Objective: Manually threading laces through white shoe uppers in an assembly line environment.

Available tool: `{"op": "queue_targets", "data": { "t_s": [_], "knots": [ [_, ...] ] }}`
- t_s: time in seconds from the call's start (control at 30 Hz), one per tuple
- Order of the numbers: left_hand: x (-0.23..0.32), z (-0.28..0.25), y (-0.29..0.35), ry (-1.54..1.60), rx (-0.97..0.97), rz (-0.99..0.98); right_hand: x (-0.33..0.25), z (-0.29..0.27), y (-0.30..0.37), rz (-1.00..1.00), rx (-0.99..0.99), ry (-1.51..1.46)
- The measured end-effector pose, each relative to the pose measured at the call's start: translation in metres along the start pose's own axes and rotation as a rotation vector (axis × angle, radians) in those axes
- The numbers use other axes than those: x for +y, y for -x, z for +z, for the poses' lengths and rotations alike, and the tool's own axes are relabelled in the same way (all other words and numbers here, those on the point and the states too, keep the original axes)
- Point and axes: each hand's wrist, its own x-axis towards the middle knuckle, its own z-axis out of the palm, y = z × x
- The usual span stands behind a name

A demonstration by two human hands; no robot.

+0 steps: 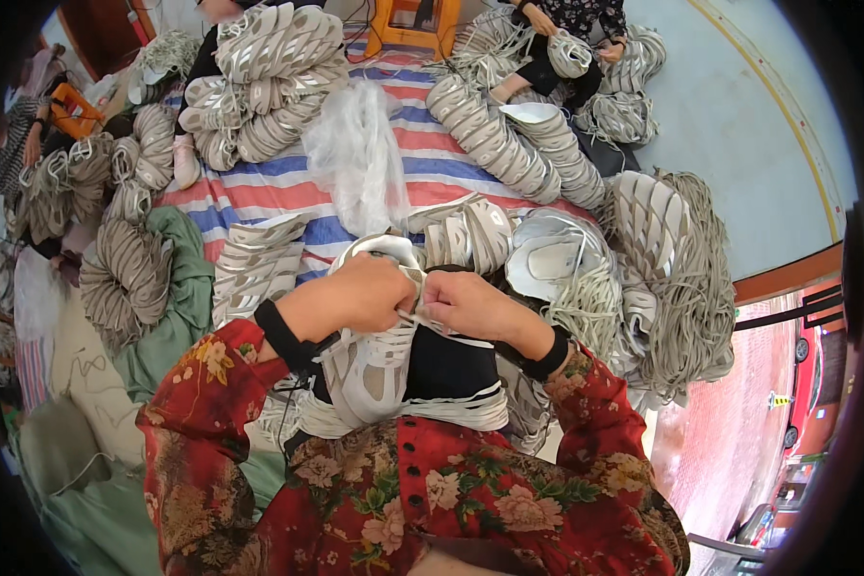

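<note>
A beige and white shoe upper (367, 370) lies on my lap, its toe toward me and its collar (382, 246) away from me. My left hand (367, 296) is closed over its lacing area, fingers curled on a pale shoelace. Close beside it, my right hand (468, 303) pinches the same shoelace (454, 335) by the edge of the upper. The fingertips nearly meet, and they partly hide the eyelets. A bundle of loose pale laces (451, 411) lies across my lap against the toe.
Stacks of shoe uppers (257, 267) stand around me on a striped sheet (439, 140). Clear plastic (357, 154) lies ahead. Many laces (686, 288) hang at the right. Green cloth (175, 293) is at the left. Other people sit beyond, one person's hand (540, 19) near a bundle.
</note>
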Motion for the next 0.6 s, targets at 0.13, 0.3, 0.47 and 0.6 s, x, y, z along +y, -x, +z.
{"op": "queue_targets", "data": {
  "t_s": [0.13,0.3,0.47,0.6],
  "knots": [
    [-0.003,-0.001,0.002,0.047,-0.004,0.026,0.008,0.003,0.005,0.105,-0.048,-0.198],
    [-0.002,0.012,0.014,0.214,0.143,0.135,-0.033,-0.044,0.011,0.201,0.382,-1.526],
    [0.015,0.023,0.011,0.058,0.284,-0.117,-0.099,-0.172,0.073,-0.180,-0.039,-2.124],
    [0.022,0.016,0.012,0.121,0.394,-0.116,-0.105,-0.286,0.213,-0.884,0.619,-1.092]
  ]
}}
